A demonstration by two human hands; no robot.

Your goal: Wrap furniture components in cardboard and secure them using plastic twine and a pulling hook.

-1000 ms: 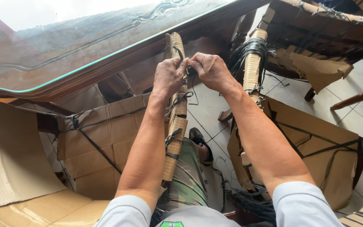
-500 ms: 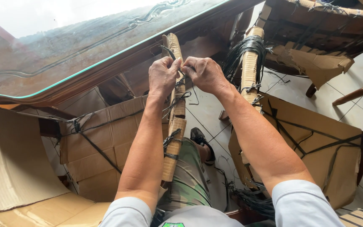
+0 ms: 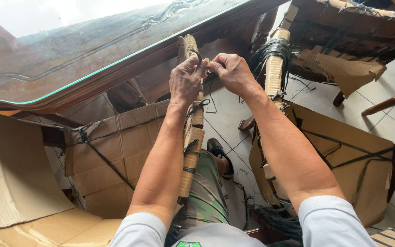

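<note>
A long furniture leg wrapped in brown cardboard (image 3: pixel 192 137) stands upright in front of me, tied at intervals with black plastic cord (image 3: pixel 189 147). My left hand (image 3: pixel 186 82) grips the wrapped leg near its top, fingers closed around it and a strand of cord. Close against it, my right hand (image 3: pixel 232 72) pinches the same cord between thumb and fingers beside the leg's upper end. Both hands meet at the knot there.
A glass-topped wooden table (image 3: pixel 92 59) fills the upper left. A second wrapped leg with a bundle of black cord (image 3: pixel 274 59) stands right of my hands. Cardboard-wrapped furniture panels (image 3: pixel 115 151) (image 3: pixel 344 160) flank it over a tiled floor (image 3: pixel 227 119).
Both hands have shifted slightly up the leg. The right hand has lifted and pulled the cord tighter at the top.
</note>
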